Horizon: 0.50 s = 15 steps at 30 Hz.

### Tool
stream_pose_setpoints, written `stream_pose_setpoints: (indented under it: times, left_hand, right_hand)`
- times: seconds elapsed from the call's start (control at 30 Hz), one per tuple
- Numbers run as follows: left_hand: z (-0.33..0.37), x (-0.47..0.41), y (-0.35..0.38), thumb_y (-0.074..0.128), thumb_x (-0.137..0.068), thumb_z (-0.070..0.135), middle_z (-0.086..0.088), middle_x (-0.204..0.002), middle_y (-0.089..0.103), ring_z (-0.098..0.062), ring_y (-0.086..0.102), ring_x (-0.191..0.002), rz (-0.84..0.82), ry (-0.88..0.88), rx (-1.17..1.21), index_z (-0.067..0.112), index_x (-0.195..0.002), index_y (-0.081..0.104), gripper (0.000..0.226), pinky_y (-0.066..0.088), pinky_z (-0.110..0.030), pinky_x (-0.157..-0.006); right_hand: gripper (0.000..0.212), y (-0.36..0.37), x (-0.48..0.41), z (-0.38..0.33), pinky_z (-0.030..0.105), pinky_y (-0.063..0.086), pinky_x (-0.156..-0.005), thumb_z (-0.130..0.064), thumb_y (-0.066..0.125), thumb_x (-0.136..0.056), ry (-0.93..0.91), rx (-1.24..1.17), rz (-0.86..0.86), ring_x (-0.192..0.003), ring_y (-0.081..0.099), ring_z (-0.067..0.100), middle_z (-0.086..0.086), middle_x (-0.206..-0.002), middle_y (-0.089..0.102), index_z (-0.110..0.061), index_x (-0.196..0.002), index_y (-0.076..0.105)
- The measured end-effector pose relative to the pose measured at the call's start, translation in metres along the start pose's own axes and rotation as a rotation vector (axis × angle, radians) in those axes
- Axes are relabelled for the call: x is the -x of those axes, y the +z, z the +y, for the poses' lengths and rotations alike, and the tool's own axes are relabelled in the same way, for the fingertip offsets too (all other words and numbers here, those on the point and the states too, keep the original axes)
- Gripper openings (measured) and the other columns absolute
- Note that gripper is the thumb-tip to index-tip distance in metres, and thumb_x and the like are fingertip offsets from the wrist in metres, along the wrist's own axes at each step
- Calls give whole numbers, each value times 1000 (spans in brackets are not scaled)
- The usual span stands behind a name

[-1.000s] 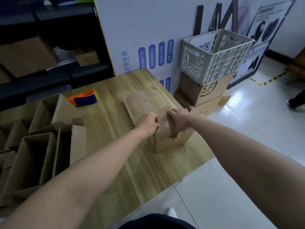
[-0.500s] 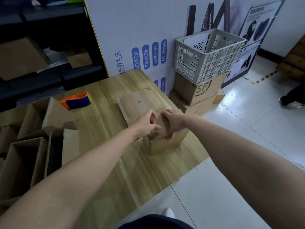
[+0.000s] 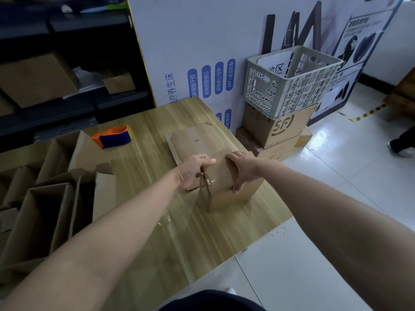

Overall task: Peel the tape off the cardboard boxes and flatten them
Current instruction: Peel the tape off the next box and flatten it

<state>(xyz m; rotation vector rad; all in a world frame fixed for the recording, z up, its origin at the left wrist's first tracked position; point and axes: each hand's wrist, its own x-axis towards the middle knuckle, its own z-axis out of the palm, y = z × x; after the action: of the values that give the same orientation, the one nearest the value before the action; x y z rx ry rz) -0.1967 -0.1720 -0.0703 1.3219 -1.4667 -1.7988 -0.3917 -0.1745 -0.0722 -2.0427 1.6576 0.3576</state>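
I am working on the small cardboard box (image 3: 226,189) standing on the wooden table (image 3: 143,176) at the middle of the frame, just in front of a flattened box (image 3: 195,140) lying flat behind it. My left hand (image 3: 193,171) is closing its fingers (image 3: 207,163) in a pinch on the clear tape (image 3: 207,184) at the box's left top edge, and my right hand (image 3: 243,168) is gripping the box over its top, thumb pressing down the near face. To do this well, I am judging that I should be pulling the tape low and back along itself, slowly, so it comes away in one strip instead of tearing the paper surface, while the right hand is pressing down firmly so the light box is not lifting or sliding toward the table edge at the right.

Compared with a second ago, the left hand is sitting further left and off the top, the shiny film now showing loose and crinkled on the box's left corner rather than covered by my knuckles. The right hand is staying in its place on the box. The camera is tilting a little, so the orange and blue tape dispenser (image 3: 113,136) and the open boxes (image 3: 42,203) at the left are appearing slightly shifted in the frame
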Motion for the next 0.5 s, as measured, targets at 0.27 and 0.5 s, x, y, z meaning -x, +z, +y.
stream_pose_setpoints:
  times: [0.27, 0.5]
  left_hand:
    - [-8, 7, -9, 47, -86, -10, -15, -70, 57, -23, 57, -62, 198, -105, 511, 11, -63, 41, 32, 50, -32, -57]
    - [6, -1, -11, 56, -92, 1, -4, -47, 49, -8, 46, -36, 340, -57, 729, 9, -69, 41, 28, 48, -20, -39]
  right_hand:
    - [133, -3, -1, -15, 57, 7, -117, -57, 82, -57, 22, 105, -26, -147, -5, 29, -5, -160, -4, -33, -151, -9]
    - [125, -16, 3, -49, 46, 34, -109, -50, 84, -57, -148, 18, 166, -135, 26, 25, 1, -149, 23, -26, -150, 4]
